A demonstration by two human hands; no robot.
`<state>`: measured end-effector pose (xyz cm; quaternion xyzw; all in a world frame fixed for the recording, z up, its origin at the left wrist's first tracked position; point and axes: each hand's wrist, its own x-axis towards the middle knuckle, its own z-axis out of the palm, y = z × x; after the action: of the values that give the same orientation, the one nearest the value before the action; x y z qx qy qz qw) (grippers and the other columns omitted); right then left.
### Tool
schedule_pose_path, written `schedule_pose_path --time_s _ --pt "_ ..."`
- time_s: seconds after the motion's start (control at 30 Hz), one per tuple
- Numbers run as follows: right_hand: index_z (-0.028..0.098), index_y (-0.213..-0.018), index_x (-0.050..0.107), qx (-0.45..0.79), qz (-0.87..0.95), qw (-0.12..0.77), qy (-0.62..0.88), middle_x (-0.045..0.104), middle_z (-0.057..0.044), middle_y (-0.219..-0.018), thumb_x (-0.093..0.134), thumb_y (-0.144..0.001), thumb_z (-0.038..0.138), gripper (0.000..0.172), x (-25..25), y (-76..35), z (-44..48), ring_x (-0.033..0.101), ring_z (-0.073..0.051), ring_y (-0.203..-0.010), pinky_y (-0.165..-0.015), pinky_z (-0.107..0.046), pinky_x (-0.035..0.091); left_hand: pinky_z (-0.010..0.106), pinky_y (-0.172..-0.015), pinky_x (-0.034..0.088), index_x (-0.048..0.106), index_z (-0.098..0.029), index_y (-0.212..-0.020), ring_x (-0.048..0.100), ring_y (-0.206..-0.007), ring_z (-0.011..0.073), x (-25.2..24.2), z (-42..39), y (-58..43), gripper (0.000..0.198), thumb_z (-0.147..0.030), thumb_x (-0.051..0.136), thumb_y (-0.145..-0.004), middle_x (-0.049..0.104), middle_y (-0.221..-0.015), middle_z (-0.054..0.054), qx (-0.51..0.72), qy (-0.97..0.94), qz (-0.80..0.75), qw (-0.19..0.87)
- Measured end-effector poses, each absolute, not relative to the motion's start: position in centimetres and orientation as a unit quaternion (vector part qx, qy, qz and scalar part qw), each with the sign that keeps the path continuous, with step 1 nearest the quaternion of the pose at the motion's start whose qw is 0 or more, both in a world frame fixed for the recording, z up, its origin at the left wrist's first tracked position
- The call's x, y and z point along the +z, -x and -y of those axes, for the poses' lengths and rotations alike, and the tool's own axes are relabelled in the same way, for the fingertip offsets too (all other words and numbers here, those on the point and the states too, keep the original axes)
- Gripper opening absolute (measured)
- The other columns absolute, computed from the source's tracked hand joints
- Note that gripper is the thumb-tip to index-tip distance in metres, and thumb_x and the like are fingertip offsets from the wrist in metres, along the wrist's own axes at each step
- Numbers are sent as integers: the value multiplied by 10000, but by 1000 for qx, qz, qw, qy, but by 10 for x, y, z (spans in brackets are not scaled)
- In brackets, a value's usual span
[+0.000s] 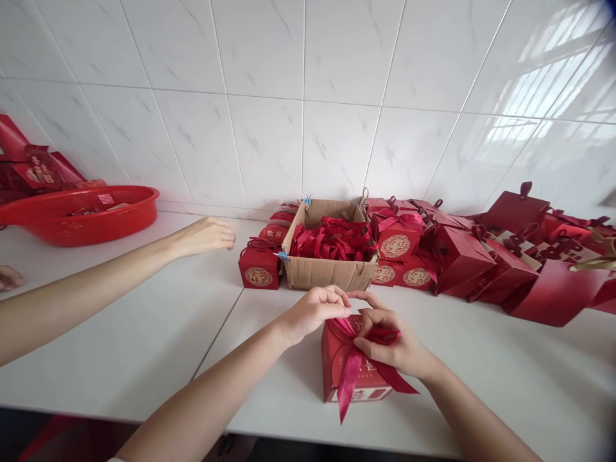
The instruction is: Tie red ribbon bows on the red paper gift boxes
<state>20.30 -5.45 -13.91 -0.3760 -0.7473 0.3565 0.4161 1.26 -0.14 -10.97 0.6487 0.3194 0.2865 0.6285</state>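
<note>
A red gift box with pale lettering stands on the white table near its front edge. Around it runs a dark pink satin ribbon, looped into a bow, its two tails hanging down the front. My left hand is closed at the box's upper left, thumb and fingers pinching the left loop of the ribbon. On the other side my right hand grips the bow near its knot and right loop, with the index finger stretched toward my left fingertips. The knot itself is partly hidden behind my right fingers.
Behind the box sits a cardboard carton full of red ribbons. Small red boxes flank it; many more red boxes crowd the right. Another person's arm reaches in from the left, near a red basin.
</note>
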Motion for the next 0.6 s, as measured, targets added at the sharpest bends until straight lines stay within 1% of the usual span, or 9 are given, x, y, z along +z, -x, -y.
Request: schedule_pose_path --time_s 0.03,0.13,0.23,0.3,0.37,0.43,0.5,0.6 --pt "197 -630 546 352 749 416 378 618 -117 -1072 655 -769 165 180 -140 -203 54 385 -312 -1322 -867 -418 504 338 -875 353 585 -153 -522 508 -888 194 -110 1 -12 247 -320 666 -685 530 -928 41 287 -651 -320 626" --pt "188 -638 563 343 749 417 384 587 -127 -1159 665 -770 182 166 -141 -204 55 426 -321 -1292 -835 -414 517 327 -856 368 593 -154 -561 516 -891 200 -110 1 -11 227 -325 664 -691 543 -933 45 282 -655 -315 626" --pt "185 -664 587 343 744 420 390 562 -127 -1225 674 -785 216 153 -141 -206 56 445 -309 -1277 -872 -428 498 301 -816 373 563 -152 -552 520 -854 184 -109 -1 -10 271 -338 660 -724 563 -914 36 258 -669 -296 631" --pt "189 -699 607 351 736 424 394 556 -128 -1241 680 -797 251 137 -140 -207 55 440 -300 -1281 -885 -427 489 285 -779 365 571 -152 -562 513 -797 164 -109 -3 -9 291 -356 649 -754 573 -856 22 253 -673 -287 633" --pt "196 -751 629 356 728 430 397 555 -126 -1251 682 -808 288 120 -140 -211 53 442 -289 -1279 -921 -434 465 278 -739 357 621 -151 -634 506 -731 150 -111 -5 -9 286 -393 625 -786 580 -768 11 258 -665 -284 641" --pt "203 -779 634 357 720 442 399 562 -115 -1249 686 -811 324 135 -140 -218 50 451 -277 -1269 -991 -452 405 277 -715 353 657 -145 -725 517 -686 148 -113 -7 -8 305 -433 603 -809 592 -688 8 262 -653 -285 651" --pt "205 -748 617 360 704 463 402 584 -98 -1214 683 -815 357 179 -142 -227 45 492 -263 -1221 -1019 -457 365 276 -704 357 667 -137 -770 541 -660 153 -114 -9 -8 346 -469 583 -824 614 -645 14 259 -645 -288 659" --pt "192 -651 586 364 673 491 417 622 -82 -1095 670 -818 408 285 -144 -237 37 574 -232 -1060 -942 -416 415 270 -687 361 672 -132 -784 554 -641 153 -115 -9 -9 382 -499 576 -826 641 -632 21 256 -646 -292 658"
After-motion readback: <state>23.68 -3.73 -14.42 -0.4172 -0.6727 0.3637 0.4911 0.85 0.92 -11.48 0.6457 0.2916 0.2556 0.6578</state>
